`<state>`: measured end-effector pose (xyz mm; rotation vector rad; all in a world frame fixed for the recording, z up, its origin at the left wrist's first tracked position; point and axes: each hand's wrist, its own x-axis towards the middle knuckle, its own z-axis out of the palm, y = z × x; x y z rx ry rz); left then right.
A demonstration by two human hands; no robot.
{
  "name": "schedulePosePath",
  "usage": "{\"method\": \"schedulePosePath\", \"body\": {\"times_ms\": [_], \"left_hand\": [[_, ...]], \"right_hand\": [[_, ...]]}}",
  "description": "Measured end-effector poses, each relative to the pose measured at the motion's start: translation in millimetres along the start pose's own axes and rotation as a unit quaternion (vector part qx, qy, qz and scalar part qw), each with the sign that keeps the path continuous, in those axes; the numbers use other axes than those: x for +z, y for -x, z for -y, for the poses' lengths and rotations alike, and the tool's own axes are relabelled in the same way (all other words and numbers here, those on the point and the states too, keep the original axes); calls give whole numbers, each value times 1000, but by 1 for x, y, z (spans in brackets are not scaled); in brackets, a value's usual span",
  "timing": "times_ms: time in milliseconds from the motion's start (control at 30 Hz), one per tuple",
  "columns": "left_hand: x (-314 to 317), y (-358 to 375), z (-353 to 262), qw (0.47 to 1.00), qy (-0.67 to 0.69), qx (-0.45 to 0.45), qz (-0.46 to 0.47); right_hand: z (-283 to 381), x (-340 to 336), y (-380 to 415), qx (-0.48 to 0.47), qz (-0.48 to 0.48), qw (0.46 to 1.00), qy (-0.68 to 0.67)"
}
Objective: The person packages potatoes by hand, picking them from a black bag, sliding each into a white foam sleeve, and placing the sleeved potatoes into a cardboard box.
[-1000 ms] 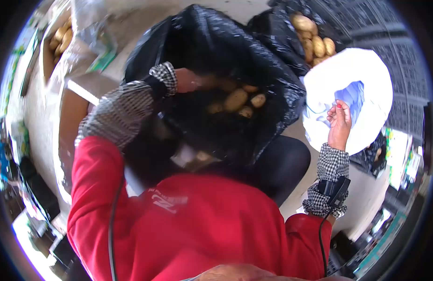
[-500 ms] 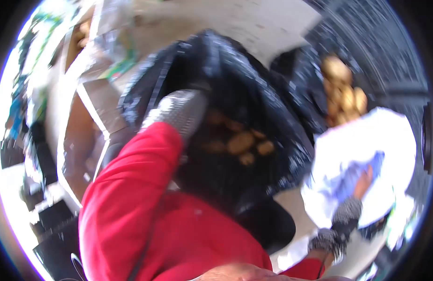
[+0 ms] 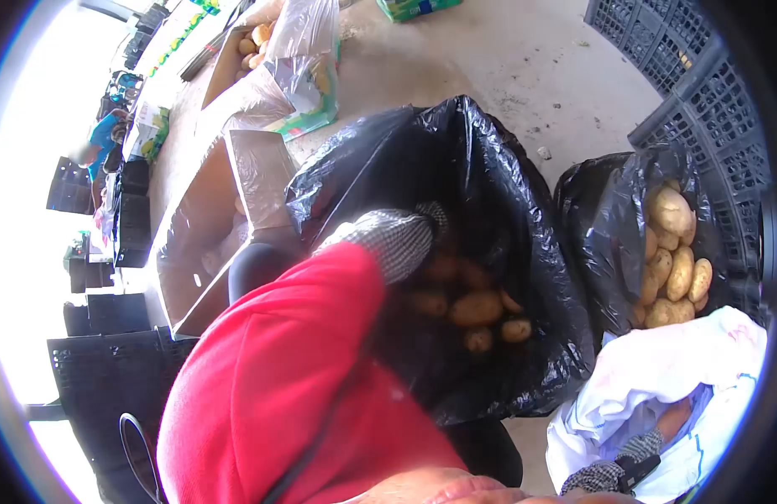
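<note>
My left arm, in a red sleeve (image 3: 271, 336) with a checked cuff (image 3: 388, 239), reaches down into a large black plastic bag (image 3: 565, 336). Shadow inside the bag hides my left hand, so its fingers do not show. Several potatoes (image 3: 476, 309) lie in the bag, below and right of that cuff. On the right, my right hand (image 3: 674, 420) is inside the mouth of a white sack (image 3: 632, 361). Folds of the sack cover its fingers, and a dark band circles the wrist over another checked cuff.
A second black bag (image 3: 603, 239), filled with potatoes (image 3: 681, 273), stands beside the white sack. Dark plastic crates (image 3: 699, 118) line the right side. To the left are an opened cardboard box (image 3: 195, 227) and another box of potatoes (image 3: 254, 46). Black crates (image 3: 111, 370) stand lower left.
The view has shifted, so the bags appear lower and farther right. My left cuff is deeper over the bag's middle. My right hand's fingers, visible before, are now hidden in the sack.
</note>
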<state>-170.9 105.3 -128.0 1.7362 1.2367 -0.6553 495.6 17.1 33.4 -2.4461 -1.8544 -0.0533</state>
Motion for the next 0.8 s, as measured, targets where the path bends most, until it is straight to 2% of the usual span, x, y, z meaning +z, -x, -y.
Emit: {"method": "schedulePosePath", "body": {"times_ms": [100,133,167,233,300,367,433,500,533,600,667,733,767,800], "left_hand": [[7,14,-14,996,25,44,73],[9,19,-20,993,44,67,87],[11,25,-28,989,58,88,103],[20,37,-51,975,119,133,133],[28,54,-72,950,203,179,157],[35,70,-95,903,309,235,185],[39,95,-118,827,431,301,200],[40,132,-139,747,523,355,202],[44,154,-151,703,567,378,202],[52,197,-170,605,647,416,205],[60,231,-176,565,675,441,173],[68,249,-159,606,656,440,98],[76,257,-146,626,667,398,67],[85,264,-140,570,662,485,47]], "right_hand": [[1,-14,11,14,24,999,-29],[16,-16,21,-4,-14,999,34],[21,-10,27,-30,-60,997,39],[41,-20,36,-25,-75,997,10],[59,-33,50,8,-75,991,-109],[88,-69,70,24,-68,972,-224],[108,-86,85,-26,-152,892,-426],[125,-114,100,-8,-102,837,-537],[135,-133,109,-42,-104,891,-440],[150,-147,121,-120,-95,885,-440],[177,-164,140,-156,-54,871,-463],[201,-171,156,-167,14,862,-479],[211,-172,163,-165,73,863,-472],[214,-161,163,-237,60,864,-441]]}}
